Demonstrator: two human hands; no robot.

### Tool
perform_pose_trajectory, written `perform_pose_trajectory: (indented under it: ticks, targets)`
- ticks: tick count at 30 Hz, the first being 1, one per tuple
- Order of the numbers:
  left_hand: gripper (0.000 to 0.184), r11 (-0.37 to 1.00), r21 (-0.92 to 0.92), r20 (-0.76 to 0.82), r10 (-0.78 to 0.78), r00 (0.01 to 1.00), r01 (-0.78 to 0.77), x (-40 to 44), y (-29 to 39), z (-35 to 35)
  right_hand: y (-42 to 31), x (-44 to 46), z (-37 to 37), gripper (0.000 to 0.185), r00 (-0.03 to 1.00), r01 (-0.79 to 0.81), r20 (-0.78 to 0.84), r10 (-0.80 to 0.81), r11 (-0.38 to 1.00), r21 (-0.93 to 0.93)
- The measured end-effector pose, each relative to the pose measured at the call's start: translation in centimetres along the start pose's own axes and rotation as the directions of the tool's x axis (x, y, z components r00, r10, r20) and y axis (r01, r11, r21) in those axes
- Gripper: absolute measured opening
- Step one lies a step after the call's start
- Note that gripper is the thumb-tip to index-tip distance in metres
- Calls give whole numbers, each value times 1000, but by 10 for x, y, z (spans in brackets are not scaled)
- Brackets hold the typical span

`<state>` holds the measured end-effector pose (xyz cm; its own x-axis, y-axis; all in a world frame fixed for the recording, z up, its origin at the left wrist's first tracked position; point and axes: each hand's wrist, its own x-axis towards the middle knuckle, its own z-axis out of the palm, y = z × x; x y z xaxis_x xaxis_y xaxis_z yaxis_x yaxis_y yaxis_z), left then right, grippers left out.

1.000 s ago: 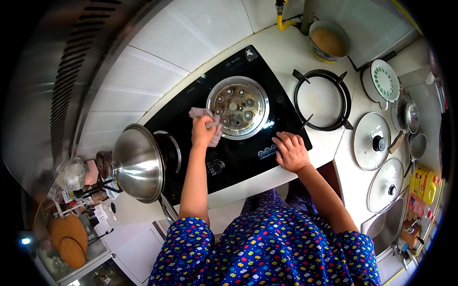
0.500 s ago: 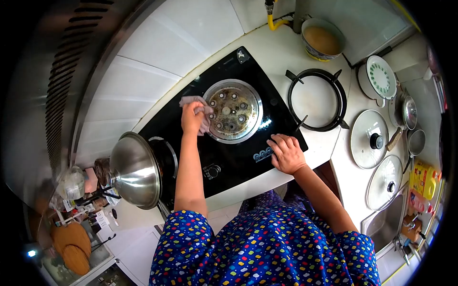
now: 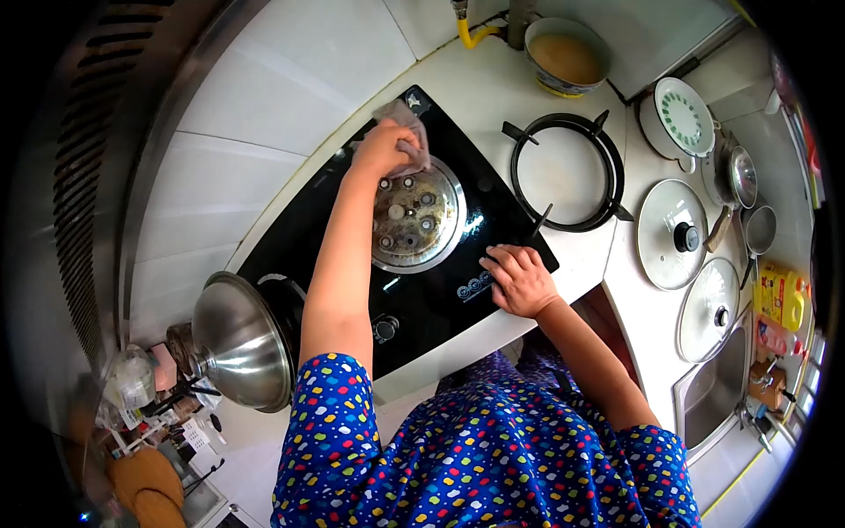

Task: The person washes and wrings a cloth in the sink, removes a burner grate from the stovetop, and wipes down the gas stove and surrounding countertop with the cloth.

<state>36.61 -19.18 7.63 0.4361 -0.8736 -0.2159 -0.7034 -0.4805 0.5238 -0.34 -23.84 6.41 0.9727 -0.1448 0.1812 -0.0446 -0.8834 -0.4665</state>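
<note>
One white table point(image 3: 484, 92) supported all components. Set on it, the black cooktop point(image 3: 422, 304) extended diagonally in front of the operator. A domed steel lid point(image 3: 242, 339) stood over the cooktop's left end. On the table beside the cooktop's right edge lay the black pan support point(image 3: 616, 172), a ring with projecting arms. Two glass lids point(image 3: 660, 220) were located farther right, near each other. Behind the pan support stood a bowl point(image 3: 546, 75) with pale brown contents. The round burner plate point(image 3: 431, 220) was seated in the cooktop, its ports exposed. The right grip point(image 3: 526, 282) rested palm-down at the cooktop's front right corner, relaxed, fingers slightly spread. The left grip point(image 3: 385, 148) was closed on a bunched grey cloth point(image 3: 414, 132), positioned over the burner plate's far rim. One control knob point(image 3: 385, 328) was located near the cooktop's front edge.
</note>
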Motion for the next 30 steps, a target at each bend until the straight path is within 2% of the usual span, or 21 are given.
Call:
perform_pose_trajectory:
  ticks: [3,5,7,8,12,14,15,17,19,22,24,25,27,29,30]
  targets:
    - [30,973,0,120,227,966,-229,13,29,10,0,0,1,50,1000,-4,6,4,1000,13]
    - [32,950,22,170,305,937,-313,13,47,25,0,0,1,51,1000,-1,8,1,1000,13]
    - [35,956,152,181,222,958,-251,0,74,29,1,-1,2,51,1000,-6,11,6,1000,5]
    - [37,955,159,206,214,955,-249,-1,72,31,0,-1,2,51,1000,-6,16,6,1000,0]
    - [34,954,105,158,263,952,-281,-4,49,27,-2,1,2,52,1000,-9,-18,9,1000,19]
    - [34,964,-63,96,262,960,-257,0,22,18,-1,1,2,51,1000,-5,-11,5,1000,15]
    - [33,955,-17,-23,294,955,-295,2,2,14,-1,1,2,50,1000,-9,-5,9,1000,11]
    - [29,979,-125,-112,146,983,-159,-7,-30,0,-1,2,1,50,1000,1,-16,-1,1000,9]
    - [34,967,-207,-20,-154,988,146,-17,-70,-14,-1,2,0,50,1000,11,-26,-11,1000,11]
    - [30,987,-129,-23,-98,995,95,-56,-105,-30,-1,3,1,50,999,18,-36,-17,1000,16]
    - [29,942,-267,-70,-232,970,206,-78,-116,-28,-1,1,1,50,1000,6,-21,-6,1000,14]
    - [29,942,-265,-70,-233,970,207,-81,-117,-28,-1,0,1,50,1000,7,-23,-7,1000,16]
    - [23,916,-273,-105,-332,937,294,-82,-114,-29,-1,0,1,50,1000,-2,-1,2,1000,3]
    - [26,924,-246,-96,-324,941,293,-66,-107,-29,-1,-1,1,50,1000,-2,-10,2,1000,10]
    - [28,907,-323,-110,-321,941,272,-54,-94,-26,0,-2,2,50,1000,5,-14,-5,1000,14]
